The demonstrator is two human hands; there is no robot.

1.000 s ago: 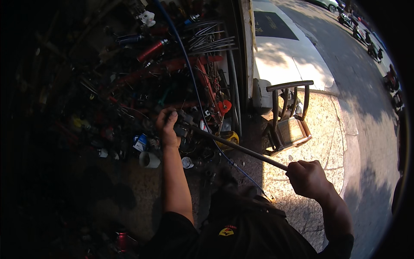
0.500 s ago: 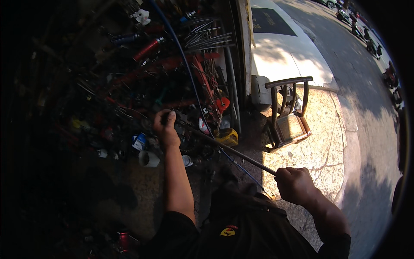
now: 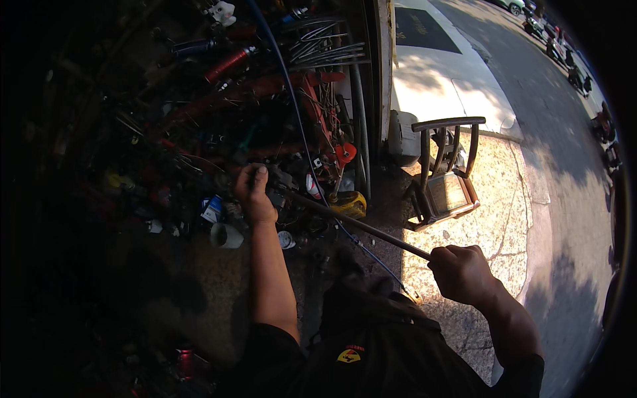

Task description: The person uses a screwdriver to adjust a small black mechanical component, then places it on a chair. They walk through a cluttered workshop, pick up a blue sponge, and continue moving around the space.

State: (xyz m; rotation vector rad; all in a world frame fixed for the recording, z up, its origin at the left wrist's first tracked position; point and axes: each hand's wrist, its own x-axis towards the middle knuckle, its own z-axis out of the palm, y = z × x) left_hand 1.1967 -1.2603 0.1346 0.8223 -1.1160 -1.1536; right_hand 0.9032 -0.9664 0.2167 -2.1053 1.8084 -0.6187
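Observation:
A long dark metal rod (image 3: 371,233) slants across in front of me, its near end in my right hand (image 3: 464,273), whose fingers are wrapped round it in a fist. Toward its far end is my left hand (image 3: 253,194), closed with the thumb on top. Shade hides what its fingers hold. Beside that hand, the rod meets a dark, blocky metal piece (image 3: 284,180) whose kind I cannot make out. A thin blue hose (image 3: 290,93) hangs down behind the rod and runs on toward the ground.
Cluttered parts fill the shaded left side, with a red metal frame (image 3: 312,109), a red cylinder (image 3: 230,64), a yellow container (image 3: 348,204) and a white cup (image 3: 226,236). To the right, a wooden chair (image 3: 448,192) stands on sunlit pavement beside a road (image 3: 551,119).
My right hand has moved slightly up and to the right, still gripping the rod. The left hand has barely shifted. The whole view has tilted a little.

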